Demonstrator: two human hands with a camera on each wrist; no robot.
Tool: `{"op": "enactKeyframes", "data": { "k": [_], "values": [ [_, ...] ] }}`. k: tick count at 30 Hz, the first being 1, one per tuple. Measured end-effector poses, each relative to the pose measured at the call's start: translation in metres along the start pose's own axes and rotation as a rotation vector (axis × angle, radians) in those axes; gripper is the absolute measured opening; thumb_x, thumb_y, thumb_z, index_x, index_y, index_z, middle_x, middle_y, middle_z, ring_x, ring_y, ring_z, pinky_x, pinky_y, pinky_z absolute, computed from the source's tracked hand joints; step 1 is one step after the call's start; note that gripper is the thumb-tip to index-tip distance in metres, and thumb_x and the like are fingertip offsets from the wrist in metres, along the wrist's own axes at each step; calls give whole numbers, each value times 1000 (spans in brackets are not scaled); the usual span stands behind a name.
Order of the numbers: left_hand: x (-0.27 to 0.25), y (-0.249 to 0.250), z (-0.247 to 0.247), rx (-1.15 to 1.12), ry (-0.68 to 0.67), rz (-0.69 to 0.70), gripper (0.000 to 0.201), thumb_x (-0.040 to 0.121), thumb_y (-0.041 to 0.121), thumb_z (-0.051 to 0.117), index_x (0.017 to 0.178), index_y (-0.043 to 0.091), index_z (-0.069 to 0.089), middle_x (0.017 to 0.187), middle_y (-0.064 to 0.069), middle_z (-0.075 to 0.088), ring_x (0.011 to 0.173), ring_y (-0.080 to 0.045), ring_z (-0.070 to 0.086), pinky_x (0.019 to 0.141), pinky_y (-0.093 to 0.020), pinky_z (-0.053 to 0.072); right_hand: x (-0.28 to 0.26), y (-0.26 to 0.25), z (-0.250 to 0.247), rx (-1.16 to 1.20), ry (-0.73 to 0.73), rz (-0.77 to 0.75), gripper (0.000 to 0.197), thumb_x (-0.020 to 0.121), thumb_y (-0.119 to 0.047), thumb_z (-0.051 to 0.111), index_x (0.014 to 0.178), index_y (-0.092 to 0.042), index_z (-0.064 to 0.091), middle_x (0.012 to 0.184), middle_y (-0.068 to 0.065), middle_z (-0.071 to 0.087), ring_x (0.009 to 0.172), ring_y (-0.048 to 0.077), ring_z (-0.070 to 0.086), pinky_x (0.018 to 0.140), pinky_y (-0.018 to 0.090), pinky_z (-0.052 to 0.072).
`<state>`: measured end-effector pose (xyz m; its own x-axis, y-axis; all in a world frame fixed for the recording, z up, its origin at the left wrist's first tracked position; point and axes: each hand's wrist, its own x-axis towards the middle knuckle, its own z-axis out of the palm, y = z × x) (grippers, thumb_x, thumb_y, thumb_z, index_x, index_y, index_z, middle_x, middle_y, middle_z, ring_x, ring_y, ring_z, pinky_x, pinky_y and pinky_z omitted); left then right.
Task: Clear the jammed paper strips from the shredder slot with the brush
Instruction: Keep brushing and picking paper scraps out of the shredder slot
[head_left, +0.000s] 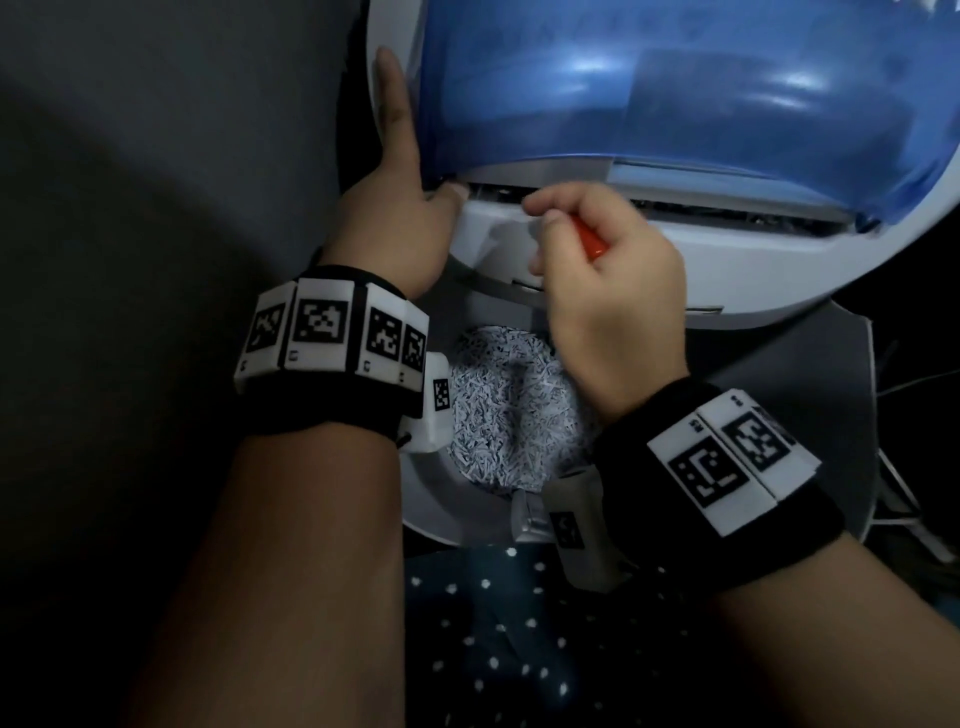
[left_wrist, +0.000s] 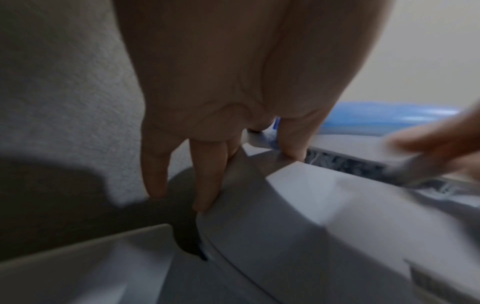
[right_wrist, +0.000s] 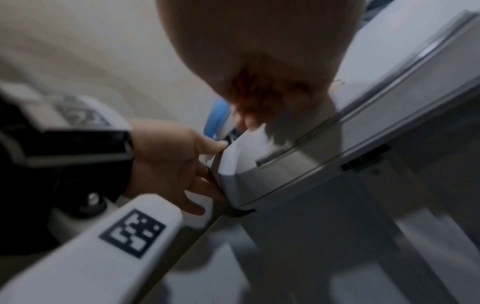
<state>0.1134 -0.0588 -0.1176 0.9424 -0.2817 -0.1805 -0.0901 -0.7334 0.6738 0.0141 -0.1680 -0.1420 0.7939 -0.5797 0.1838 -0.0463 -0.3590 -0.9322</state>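
Shredder (head_left: 649, 270) is sitting just ahead of me w/ its blue translucent cover (head_left: 675, 88) raised, exposing the slot (head_left: 727, 210) along the grey head's front edge. Going left to right: my left hand (head_left: 400, 208) is lying flat against the unit's left side, fingers straight, thumb pressing the corner beside the slot's left end. It is gripping nothing; I judge it is there to brace the head so it does not shift under brushing. My right hand (head_left: 608, 291) is curling round the brush (head_left: 589, 241), of which only the orange handle is showing in the head view; thumb and forefinger are pinching near the working end, approx. over the slot's left portion. Bristles are too blurred to confirm contact. Jammed paper strips (left_wrist: 345, 164) are appearing as dark and white fragments packed along the slot. Below the hands, the bin (head_left: 436, 499) is holding a heap of shredded paper (head_left: 509, 410), placed to catch debris.
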Motion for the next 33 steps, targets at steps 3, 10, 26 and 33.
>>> {"op": "enactKeyframes", "data": {
  "k": [3, 10, 26, 33],
  "values": [
    [0, 0, 0, 1, 0, -7, 86, 102, 28, 48, 153, 38, -20, 149, -2, 49, 119, -22, 58, 107, -32, 38, 0, -4, -8, 61, 94, 0, 20, 85, -19, 54, 75, -33, 65, 63, -12, 62, 66, 17, 64, 66, 39, 53],
    [1, -1, 2, 16, 7, 3, 87, 101, 26, 48, 153, 37, -21, 143, -3, 54, 108, -21, 61, 105, -37, 44, -1, -3, -12, 32, 11, 5, 17, 87, -23, 56, 80, -30, 70, 69, -10, 67, 72, 18, 68, 73, 44, 56],
    [1, -2, 3, 7, 38, 3, 87, 101, 27, 49, 154, 37, -19, 148, 2, 49, 120, -21, 57, 96, -23, 37, 0, 7, -15, -2, -40, 49, 18, 92, -26, 54, 102, -26, 69, 81, -11, 65, 80, 12, 63, 81, 35, 53],
    [3, -4, 3, 11, 20, 28, 88, 100, 27, 50, 154, 35, -20, 150, 3, 48, 121, -18, 58, 109, -35, 40, -2, 4, 3, 84, 19, 116, 11, 91, -32, 57, 99, -25, 55, 93, 5, 73, 87, 22, 69, 85, 46, 54]
  ]
}}
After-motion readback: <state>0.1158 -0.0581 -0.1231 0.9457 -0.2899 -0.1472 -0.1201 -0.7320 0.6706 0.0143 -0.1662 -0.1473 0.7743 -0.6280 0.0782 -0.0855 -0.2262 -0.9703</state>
